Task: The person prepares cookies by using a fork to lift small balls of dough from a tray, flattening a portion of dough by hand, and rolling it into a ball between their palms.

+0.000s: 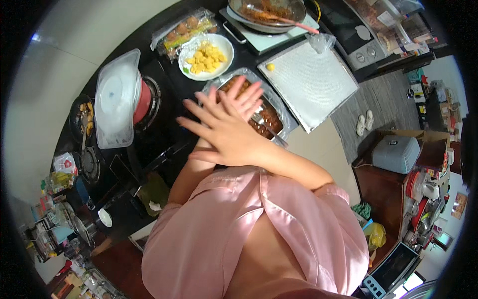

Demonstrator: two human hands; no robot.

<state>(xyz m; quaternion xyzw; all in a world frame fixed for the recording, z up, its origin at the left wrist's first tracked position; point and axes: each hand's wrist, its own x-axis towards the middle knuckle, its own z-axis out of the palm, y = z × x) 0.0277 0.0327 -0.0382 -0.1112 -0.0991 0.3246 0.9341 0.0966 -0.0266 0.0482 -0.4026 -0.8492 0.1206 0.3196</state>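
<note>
My forearms cross in front of my chest, hands over the near side of a plastic-lined tray (285,117). My right hand (231,132) lies on top, back up, its fingers spread toward the left. Beneath it, partly covered, my left hand (245,99) reaches up and right with its fingers apart. Neither hand holds anything. Brown glossy food (271,119) and small round brown pieces (234,85) lie in the tray. A metal utensil (269,128) rests in it, its working end partly hidden. Just beyond stands a white plate (186,50) of yellow pieces (206,58).
A small yellow ball (270,67) sits on a foil-like sheet (311,82) at right. Behind are a packet of round brown items (185,27) and a pan (271,25) with a pink-handled utensil. A lidded red pot (142,102) and a plastic lid (114,99) stand left.
</note>
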